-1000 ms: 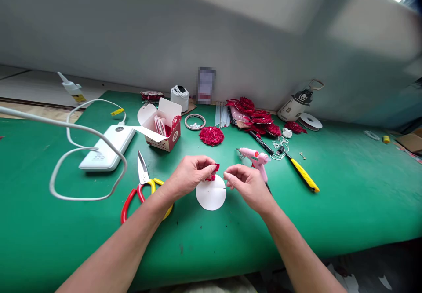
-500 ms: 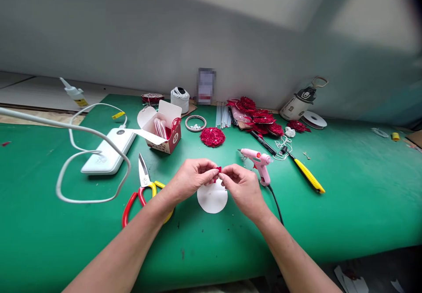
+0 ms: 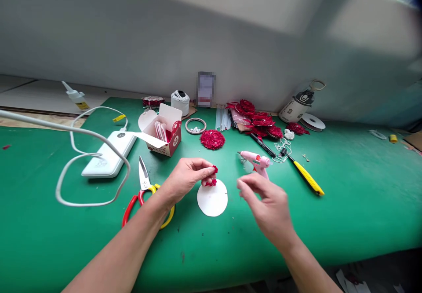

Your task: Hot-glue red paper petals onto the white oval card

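Observation:
My left hand [image 3: 188,177] pinches a small piece of red ribbon [image 3: 215,169] between thumb and forefinger. Beneath those fingers lies a round white disc [image 3: 212,201], with more red ribbon at its upper edge, partly hidden by the hand. My right hand [image 3: 268,203], slightly blurred, is apart from the ribbon, right of the disc. Its thumb and fingers are drawn together; whatever may be between them is too small to name. Just beyond it rests a pink glue gun [image 3: 255,157], its handle partly covered by the hand.
Scissors [image 3: 144,181] lie beside my left forearm, with a white power bank [image 3: 108,154] and its looping cable farther left. Behind are an open box [image 3: 165,145], a red ruffled disc [image 3: 212,139], red rosettes [image 3: 262,119] and a marker [image 3: 263,145]. A yellow cutter [image 3: 308,176] lies right.
My right hand has let go of the red ribbon and moved right, toward the glue gun. My left hand still holds the ribbon over the disc.

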{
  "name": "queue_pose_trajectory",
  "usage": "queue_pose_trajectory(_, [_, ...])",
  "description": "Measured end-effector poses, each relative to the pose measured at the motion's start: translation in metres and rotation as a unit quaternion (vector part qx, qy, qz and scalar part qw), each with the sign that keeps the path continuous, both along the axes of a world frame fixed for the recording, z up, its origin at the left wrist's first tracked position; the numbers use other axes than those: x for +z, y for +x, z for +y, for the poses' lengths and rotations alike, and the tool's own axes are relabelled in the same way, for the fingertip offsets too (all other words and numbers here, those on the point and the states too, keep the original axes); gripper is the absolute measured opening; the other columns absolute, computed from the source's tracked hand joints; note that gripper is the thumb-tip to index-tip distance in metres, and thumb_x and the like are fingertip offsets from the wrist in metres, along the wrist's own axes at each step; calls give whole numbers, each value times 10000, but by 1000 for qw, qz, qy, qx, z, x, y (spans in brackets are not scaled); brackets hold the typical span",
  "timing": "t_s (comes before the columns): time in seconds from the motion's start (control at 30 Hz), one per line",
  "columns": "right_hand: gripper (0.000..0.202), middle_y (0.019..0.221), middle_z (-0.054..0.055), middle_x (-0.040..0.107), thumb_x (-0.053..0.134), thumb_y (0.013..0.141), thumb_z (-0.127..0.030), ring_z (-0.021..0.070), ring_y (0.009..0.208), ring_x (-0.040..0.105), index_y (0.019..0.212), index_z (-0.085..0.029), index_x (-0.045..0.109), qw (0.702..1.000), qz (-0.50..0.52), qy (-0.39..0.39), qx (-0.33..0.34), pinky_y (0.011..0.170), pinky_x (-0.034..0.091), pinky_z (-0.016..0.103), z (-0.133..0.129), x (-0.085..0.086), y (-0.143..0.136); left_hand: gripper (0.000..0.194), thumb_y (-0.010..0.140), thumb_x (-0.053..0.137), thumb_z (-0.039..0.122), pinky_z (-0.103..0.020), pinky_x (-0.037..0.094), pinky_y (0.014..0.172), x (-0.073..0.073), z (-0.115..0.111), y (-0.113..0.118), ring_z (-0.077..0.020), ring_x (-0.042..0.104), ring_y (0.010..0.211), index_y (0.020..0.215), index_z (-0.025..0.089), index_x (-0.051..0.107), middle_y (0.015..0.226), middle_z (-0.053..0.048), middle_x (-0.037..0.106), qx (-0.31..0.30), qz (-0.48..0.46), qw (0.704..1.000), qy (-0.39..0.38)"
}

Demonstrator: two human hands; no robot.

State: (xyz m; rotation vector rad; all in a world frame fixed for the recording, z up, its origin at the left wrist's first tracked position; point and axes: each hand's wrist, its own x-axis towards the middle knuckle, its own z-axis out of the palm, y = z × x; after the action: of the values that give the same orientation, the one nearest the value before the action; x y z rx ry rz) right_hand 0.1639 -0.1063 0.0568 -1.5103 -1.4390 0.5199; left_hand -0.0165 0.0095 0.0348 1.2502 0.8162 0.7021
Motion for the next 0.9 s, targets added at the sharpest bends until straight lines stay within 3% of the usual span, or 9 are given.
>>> queue_pose_trajectory(0.17, [206,775,62,692,706,806,-387,193,648,624,890,-199,712,970,72,15,-233,626,542,340,-20,-12,71,252,756,756,373,-246,494,589,-3,3,-3,-126,609,636,799,129,712,756,-60,700,-4,-46,998,-38])
queue_pose_trajectory(0.2, [247,777,65,691,715,784,-415,195,661,627,887,-190,709,967,100,-9,-235,629,544,342,-16,-17,86,241,761,755,364,-241,493,597,-4,3,-3,-119,606,637,801,131,710,759,-55,698,-4,-52,998,-46])
queue_pose_trajectory(0.3, [380,917,108,725,791,679,-388,252,851,667,980,-164,731,977,117,-86,-154,709,564,370,6,-29,114,221,759,766,342,-222,483,596,-6,5,-2,-95,585,619,802,133,709,751,-43,692,4,-62,996,-66])
queue_pose_trajectory(0.4, [492,888,78,720,805,657,-347,212,718,652,1109,-172,724,978,128,-153,-58,597,560,331,32,-32,112,228,734,789,335,-206,468,571,-8,6,-1,-89,576,614,801,131,709,736,-40,690,21,-64,994,-85])
queue_pose_trajectory(0.5, [529,612,-25,593,738,742,-374,101,443,444,1240,-205,679,968,135,-209,12,377,419,230,52,-33,96,236,721,799,329,-200,461,561,-9,7,0,-85,570,609,802,127,709,726,-38,687,33,-55,993,-100])
queue_pose_trajectory(0.63, [558,511,-77,470,648,827,-442,56,375,226,1351,-256,599,963,129,-232,35,303,275,184,62,-37,83,261,703,811,337,-197,451,556,-10,8,-1,-86,573,608,798,120,703,717,-37,688,51,-50,991,-112])
queue_pose_trajectory(0.73, [518,713,26,661,675,809,-480,105,451,454,1260,-226,662,960,168,-223,30,319,296,191,56,-39,80,292,684,824,348,-197,446,556,-11,9,-2,-86,575,604,807,114,699,717,-41,692,67,-58,988,-126])
queue_pose_trajectory(0.8, [475,886,100,716,675,819,-482,206,694,643,1208,-208,679,952,205,-219,68,365,356,199,48,-36,77,305,686,825,350,-200,447,562,-12,9,-1,-85,576,605,822,109,699,722,-45,693,69,-59,986,-141])
queue_pose_trajectory(0.9, [395,932,112,722,653,866,-444,203,740,656,1175,-200,677,939,213,-225,153,413,380,206,33,-29,71,308,694,824,342,-198,447,568,-12,9,0,-82,576,608,841,102,701,729,-47,694,70,-54,983,-159])
